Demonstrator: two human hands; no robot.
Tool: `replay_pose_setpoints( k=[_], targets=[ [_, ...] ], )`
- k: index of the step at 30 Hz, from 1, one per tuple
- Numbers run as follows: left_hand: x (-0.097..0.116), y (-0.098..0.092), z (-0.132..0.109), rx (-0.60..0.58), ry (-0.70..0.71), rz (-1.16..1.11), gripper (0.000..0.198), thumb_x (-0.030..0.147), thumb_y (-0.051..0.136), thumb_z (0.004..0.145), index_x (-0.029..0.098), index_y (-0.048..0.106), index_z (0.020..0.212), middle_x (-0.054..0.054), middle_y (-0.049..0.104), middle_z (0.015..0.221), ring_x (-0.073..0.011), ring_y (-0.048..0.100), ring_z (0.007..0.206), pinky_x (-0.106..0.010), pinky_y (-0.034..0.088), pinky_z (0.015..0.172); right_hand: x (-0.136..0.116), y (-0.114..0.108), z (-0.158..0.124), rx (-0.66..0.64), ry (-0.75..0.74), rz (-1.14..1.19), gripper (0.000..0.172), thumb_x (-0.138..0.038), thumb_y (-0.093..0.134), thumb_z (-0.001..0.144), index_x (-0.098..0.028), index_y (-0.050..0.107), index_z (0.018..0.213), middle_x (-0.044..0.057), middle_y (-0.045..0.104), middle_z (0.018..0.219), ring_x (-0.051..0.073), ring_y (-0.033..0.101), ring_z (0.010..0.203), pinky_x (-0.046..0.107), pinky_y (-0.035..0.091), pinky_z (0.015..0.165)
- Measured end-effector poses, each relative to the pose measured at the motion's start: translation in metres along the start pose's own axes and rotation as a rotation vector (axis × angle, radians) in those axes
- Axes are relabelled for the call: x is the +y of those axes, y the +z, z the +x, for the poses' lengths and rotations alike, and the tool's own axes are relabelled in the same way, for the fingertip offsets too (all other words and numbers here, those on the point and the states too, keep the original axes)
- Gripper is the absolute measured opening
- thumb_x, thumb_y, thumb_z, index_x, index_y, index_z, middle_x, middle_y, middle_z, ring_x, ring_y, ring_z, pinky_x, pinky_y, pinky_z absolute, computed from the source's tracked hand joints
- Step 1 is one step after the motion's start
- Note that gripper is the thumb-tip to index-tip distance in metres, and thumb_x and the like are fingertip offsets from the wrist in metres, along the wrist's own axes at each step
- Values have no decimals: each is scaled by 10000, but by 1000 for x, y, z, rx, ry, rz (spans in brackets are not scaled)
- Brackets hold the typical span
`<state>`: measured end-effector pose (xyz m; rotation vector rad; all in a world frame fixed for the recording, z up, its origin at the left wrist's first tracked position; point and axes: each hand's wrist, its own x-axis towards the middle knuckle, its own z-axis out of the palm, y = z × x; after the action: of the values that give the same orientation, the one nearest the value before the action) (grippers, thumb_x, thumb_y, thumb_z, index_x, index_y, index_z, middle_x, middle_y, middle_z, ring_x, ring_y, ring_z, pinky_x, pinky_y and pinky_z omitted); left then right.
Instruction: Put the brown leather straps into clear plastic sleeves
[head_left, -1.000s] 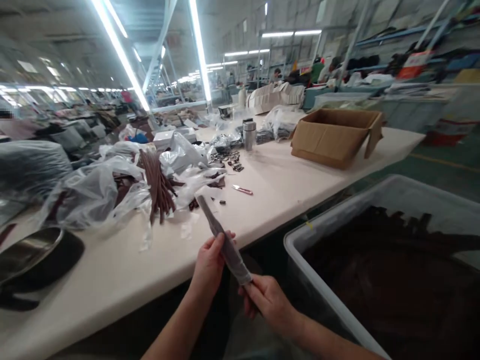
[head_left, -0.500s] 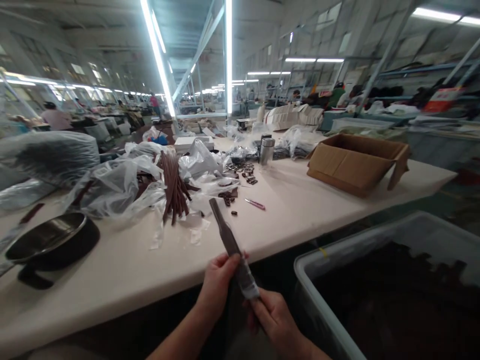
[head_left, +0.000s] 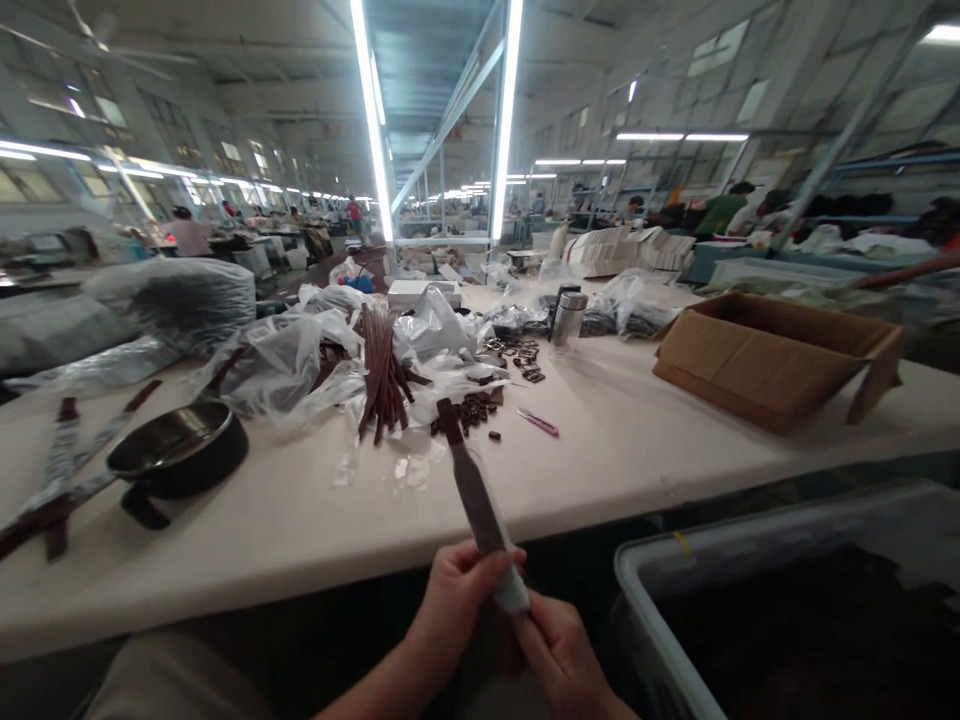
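Observation:
Just in front of the table's front edge, a dark brown strap slants up and away, its narrow tab end pointing over the tabletop. My left hand is closed on it partway down, thumb on top. Clear plastic wrap shows bunched round the strap between the two hands. Lower and to the right, my right hand pinches the strap's wrapped part. The strap's lower end is hidden behind my right hand and in shadow.
On the table lie a dark pan, a bundle of brown strips, plastic bags, small metal buckles, a pink cutter, a flask and a cardboard box. A plastic bin stands at right.
The view has swung left, so the table's things appear further right. My hands are closer together; more bare strap shows beyond my left hand and less wrap between the hands.

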<state>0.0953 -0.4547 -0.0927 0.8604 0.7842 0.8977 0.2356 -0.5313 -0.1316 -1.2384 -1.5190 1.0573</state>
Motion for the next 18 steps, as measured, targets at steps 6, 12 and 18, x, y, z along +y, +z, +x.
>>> replay_pose_setpoints(
  k=[6, 12, 18],
  targets=[
    [21, -9, 1, 52, 172, -164, 455, 419, 859, 652, 191, 781, 1038, -103, 757, 1021, -210, 673, 828, -292, 530, 747, -1, -5, 0, -54, -69, -88, 454, -507, 360, 1020, -170, 588, 818, 18, 565, 619, 144, 529, 561, 247, 413, 569],
    [16, -14, -1, 45, 89, -4, 320, 409, 832, 695, 140, 808, 867, -76, 743, 765, -169, 626, 697, -255, 491, 679, -5, -5, 2, -47, -36, -98, 445, -492, 373, 1018, -165, 590, 809, 18, 570, 618, 147, 533, 557, 255, 416, 563],
    [9, -14, -20, 42, 103, -40, 443, 372, 873, 634, 184, 786, 1026, -91, 762, 946, -218, 658, 804, -303, 518, 751, -7, -12, 7, -114, -88, -202, 404, -446, 382, 1017, -175, 594, 804, 19, 579, 660, 153, 540, 604, 271, 412, 602]
  ],
)
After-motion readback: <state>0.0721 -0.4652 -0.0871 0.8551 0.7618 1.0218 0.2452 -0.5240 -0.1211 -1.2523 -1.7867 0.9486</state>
